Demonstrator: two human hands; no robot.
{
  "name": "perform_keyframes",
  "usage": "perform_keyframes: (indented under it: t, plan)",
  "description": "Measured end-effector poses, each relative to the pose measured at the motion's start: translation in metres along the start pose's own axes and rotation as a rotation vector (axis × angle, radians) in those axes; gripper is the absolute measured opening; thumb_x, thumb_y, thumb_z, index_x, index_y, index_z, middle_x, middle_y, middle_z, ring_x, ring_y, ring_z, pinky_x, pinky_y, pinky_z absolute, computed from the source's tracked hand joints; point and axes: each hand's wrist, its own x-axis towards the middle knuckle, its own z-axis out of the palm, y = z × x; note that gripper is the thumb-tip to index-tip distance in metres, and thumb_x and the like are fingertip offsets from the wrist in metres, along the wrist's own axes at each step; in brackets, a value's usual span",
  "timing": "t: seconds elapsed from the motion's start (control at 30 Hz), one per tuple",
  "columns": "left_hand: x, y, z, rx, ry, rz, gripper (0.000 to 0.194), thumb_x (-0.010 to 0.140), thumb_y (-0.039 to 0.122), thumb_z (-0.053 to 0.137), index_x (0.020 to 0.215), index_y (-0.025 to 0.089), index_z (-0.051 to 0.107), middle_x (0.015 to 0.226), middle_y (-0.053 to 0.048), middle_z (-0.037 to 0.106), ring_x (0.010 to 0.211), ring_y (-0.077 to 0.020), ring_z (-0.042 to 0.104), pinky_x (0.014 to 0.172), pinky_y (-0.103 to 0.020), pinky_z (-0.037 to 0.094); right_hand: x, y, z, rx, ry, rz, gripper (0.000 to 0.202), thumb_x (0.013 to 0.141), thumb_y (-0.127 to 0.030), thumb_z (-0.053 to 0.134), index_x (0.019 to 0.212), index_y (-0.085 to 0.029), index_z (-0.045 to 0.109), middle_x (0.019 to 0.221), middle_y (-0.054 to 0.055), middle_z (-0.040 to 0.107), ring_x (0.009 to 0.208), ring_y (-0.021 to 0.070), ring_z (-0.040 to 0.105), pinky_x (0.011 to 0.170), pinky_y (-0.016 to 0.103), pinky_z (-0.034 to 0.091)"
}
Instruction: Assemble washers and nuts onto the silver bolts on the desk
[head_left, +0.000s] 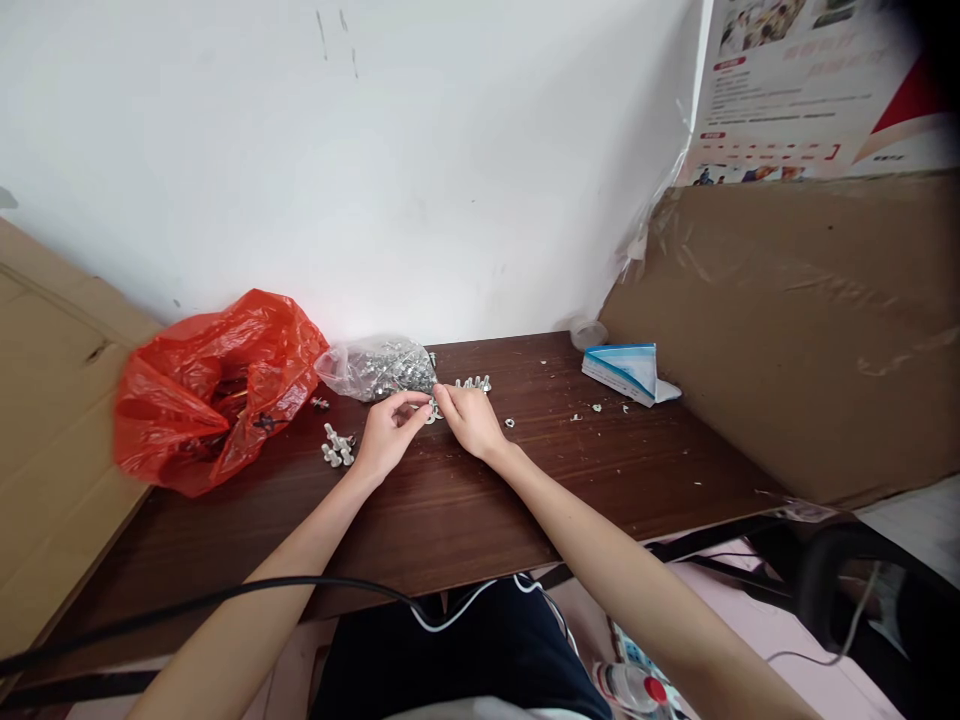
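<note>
My left hand point(385, 437) pinches a small metal bolt point(433, 408) between thumb and fingertips. From the other side, my right hand point(474, 424) closes its fingers on the same piece; its exact shape is partly hidden by the fingers. Just behind the hands lies a clear plastic bag point(382, 366) full of small metal hardware. A cluster of bolts point(337, 446) stands to the left of my left hand. More bolts point(478, 383) are lined up behind my right hand, and a loose nut point(509, 422) rests to its right.
A crumpled red plastic bag point(217, 390) sits open on the brown table point(450, 510) at left. A blue and white packet point(622, 370) and a clear cup point(587, 332) are at right. Cardboard point(787, 330) borders both sides. A black cable point(300, 582) crosses the front.
</note>
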Motion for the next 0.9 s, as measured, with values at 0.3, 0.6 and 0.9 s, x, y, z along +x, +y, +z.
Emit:
perform_keyframes:
  t: [0.3,0.6,0.9]
  plan:
    - [0.0005,0.0003,0.0008,-0.057,-0.018,-0.021,0.026,0.072,0.034,0.069,0.09,0.015,0.068,0.085,-0.005,0.069,0.075,-0.016,0.061,0.066,-0.026,0.048,0.0001,-0.0002,0.0004,-0.02,0.0,-0.017,0.043,0.099,-0.034,0.031,0.065,-0.018,0.051,0.057,0.0,0.053,0.052,0.0122,0.046,0.055,0.023,0.027]
    - [0.0006,0.0027,0.0008,-0.078,-0.007,-0.016,0.025,0.07,0.033,0.07,0.087,0.014,0.068,0.086,-0.006,0.068,0.076,-0.0157,0.06,0.066,-0.026,0.048,0.0003,0.0003,0.0014,-0.005,0.006,-0.016,0.043,0.099,-0.035,0.031,0.063,-0.018,0.049,0.056,0.0,0.052,0.052,0.0121,0.046,0.055,0.023,0.027]
    - [0.0,0.0043,0.0016,-0.108,-0.014,-0.031,0.027,0.067,0.033,0.072,0.086,0.015,0.068,0.086,-0.005,0.068,0.077,-0.0159,0.06,0.068,-0.027,0.049,0.0001,-0.0001,0.0008,-0.013,0.001,-0.019,0.042,0.098,-0.034,0.032,0.063,-0.018,0.049,0.056,0.0,0.05,0.052,0.0119,0.045,0.055,0.023,0.026]
